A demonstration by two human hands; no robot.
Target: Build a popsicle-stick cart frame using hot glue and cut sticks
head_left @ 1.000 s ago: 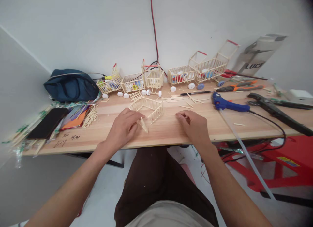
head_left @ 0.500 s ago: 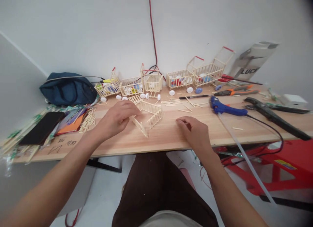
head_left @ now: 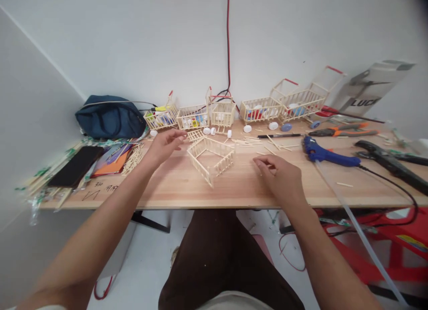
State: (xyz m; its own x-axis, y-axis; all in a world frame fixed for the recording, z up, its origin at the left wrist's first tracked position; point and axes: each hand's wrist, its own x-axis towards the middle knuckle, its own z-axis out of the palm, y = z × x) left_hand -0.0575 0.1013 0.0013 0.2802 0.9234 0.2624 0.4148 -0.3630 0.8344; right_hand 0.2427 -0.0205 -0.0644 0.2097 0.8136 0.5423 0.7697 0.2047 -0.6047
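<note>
**One slatted stick frame point(head_left: 227, 162) stood untouched as the left hand point(head_left: 164, 145) came away**

The frame sat on the tabletop point(head_left: 167, 189) between the two hands, its walls on edge around an open middle. Its near-left wall point(head_left: 199, 166), which the left hand had been pinching a second earlier, stood upright with no finger on it. That suggested the wall could bear its own weight, though whether its ends were fixed could not be told; at the near corner it seemed not quite to meet the next wall.

The left hand had let go and moved off to the far left, fingers spread and holding nothing, their tips just beside a flat slatted panel point(head_left: 195, 136) behind the frame. It was thus free for other work. The right hand point(head_left: 282, 176) rested right of the frame, much as before, thumb and fingers drawn together; whether anything was pinched there could not be told.

Beyond lay loose sticks point(head_left: 249, 141) and a black pen point(head_left: 279, 136), with a blue glue gun point(head_left: 329, 155) farther right. Five small carts point(head_left: 222, 114) lined the wall behind.
</note>
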